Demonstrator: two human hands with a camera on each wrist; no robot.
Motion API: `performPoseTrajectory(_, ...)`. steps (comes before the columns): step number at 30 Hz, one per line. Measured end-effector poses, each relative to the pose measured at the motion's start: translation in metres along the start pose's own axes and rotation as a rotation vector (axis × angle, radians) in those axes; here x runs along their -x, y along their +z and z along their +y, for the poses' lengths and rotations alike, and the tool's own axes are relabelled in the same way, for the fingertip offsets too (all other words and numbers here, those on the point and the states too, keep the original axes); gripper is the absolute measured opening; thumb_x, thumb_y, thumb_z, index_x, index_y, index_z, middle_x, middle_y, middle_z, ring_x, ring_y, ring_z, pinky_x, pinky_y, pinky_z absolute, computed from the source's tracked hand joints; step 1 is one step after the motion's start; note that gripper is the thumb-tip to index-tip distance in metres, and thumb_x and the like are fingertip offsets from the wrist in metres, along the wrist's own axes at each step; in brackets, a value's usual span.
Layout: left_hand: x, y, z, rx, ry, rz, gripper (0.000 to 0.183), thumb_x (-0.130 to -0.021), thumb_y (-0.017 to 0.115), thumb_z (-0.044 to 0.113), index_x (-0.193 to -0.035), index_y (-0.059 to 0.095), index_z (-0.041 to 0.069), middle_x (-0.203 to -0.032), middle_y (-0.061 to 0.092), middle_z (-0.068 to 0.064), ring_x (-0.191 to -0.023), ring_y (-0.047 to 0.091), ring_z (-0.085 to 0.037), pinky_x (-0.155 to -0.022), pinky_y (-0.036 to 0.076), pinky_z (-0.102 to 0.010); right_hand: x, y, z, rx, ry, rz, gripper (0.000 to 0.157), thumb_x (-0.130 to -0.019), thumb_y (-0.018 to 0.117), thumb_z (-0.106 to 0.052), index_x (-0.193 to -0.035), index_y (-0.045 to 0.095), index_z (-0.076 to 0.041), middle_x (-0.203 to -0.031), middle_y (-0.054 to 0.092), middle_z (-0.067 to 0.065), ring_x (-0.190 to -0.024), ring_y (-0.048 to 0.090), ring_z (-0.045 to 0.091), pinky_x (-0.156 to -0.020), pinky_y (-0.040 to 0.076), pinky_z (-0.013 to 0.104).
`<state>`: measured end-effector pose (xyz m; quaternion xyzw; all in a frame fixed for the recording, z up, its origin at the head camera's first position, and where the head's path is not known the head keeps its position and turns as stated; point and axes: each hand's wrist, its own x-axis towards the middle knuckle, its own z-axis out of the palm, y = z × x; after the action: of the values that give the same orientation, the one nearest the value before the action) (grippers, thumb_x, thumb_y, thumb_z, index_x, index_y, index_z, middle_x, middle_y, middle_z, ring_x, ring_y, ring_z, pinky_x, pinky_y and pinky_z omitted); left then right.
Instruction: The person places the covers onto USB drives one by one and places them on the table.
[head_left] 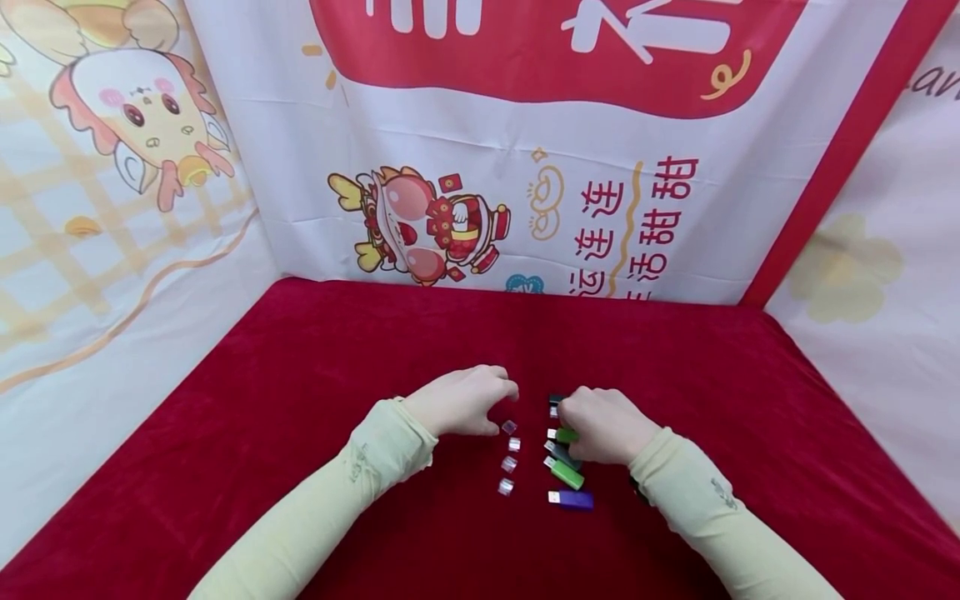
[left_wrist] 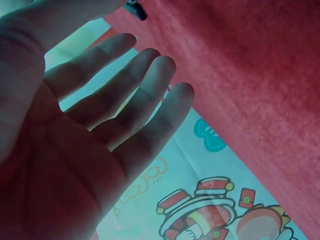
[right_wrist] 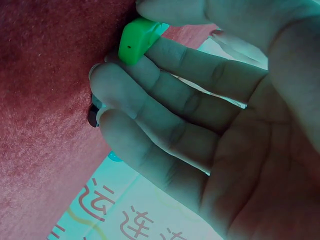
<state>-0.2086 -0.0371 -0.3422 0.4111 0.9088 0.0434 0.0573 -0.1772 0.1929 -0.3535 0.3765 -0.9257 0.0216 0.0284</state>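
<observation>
My left hand (head_left: 465, 402) hovers beside a column of small clear caps, its fingers loosely extended in the left wrist view with nothing seen between them. Nearest its thumb is the top clear cap (head_left: 509, 427). On the right, my right hand (head_left: 603, 423) pinches a green USB flash drive (right_wrist: 135, 42) between thumb and fingers, low over the cloth. The drive's metal plug points left in the head view. Just beyond those fingers lies a black USB flash drive (head_left: 556, 400), partly hidden. Nearer me are a dark grey drive (head_left: 564, 454), another green drive (head_left: 567, 475) and a purple drive (head_left: 575, 500).
Below the top cap, more clear caps (head_left: 508, 464) line up toward me. Everything lies on a red velvety cloth (head_left: 360, 333). A printed white curtain (head_left: 292, 167) hangs behind the table, with more printed fabric at both sides.
</observation>
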Motion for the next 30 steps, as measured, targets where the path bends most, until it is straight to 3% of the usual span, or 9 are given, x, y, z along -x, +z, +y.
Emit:
performPoseTrajectory(9,-0.007,0.014,0.003,-0.037,0.041,-0.028,0.028,-0.086,0.077,0.017,-0.113,0.072,0.01,-0.103,0.064,-0.002,-0.092,0.057,-0.013,-0.084,0.049,-0.024,0.0,-0.001,-0.001,0.008,0.0,0.005,0.039,-0.07,0.079,-0.008,-0.055,0.045,-0.019,-0.053,0.037,-0.007,-0.048,0.032,0.008,-0.042,0.032,0.027)
performPoseTrajectory(19,-0.006,0.018,0.008,-0.065,0.084,0.027,0.004,-0.086,0.075,0.013,-0.09,0.076,0.012,-0.084,0.061,0.001,-0.076,0.056,-0.011,-0.072,0.048,-0.022,-0.001,0.0,-0.001,0.011,0.0,0.013,0.038,-0.069,0.078,-0.008,-0.055,0.044,-0.02,-0.053,0.037,-0.007,-0.048,0.032,0.008,-0.042,0.033,0.028)
performPoseTrajectory(30,-0.007,0.023,0.009,-0.108,0.077,0.054,0.006,-0.086,0.076,0.015,-0.091,0.075,0.012,-0.084,0.06,0.0,-0.077,0.057,-0.012,-0.071,0.049,-0.023,-0.002,0.0,-0.001,0.021,-0.002,0.021,0.038,-0.069,0.077,-0.007,-0.055,0.044,-0.02,-0.053,0.037,-0.007,-0.048,0.032,0.008,-0.041,0.033,0.028)
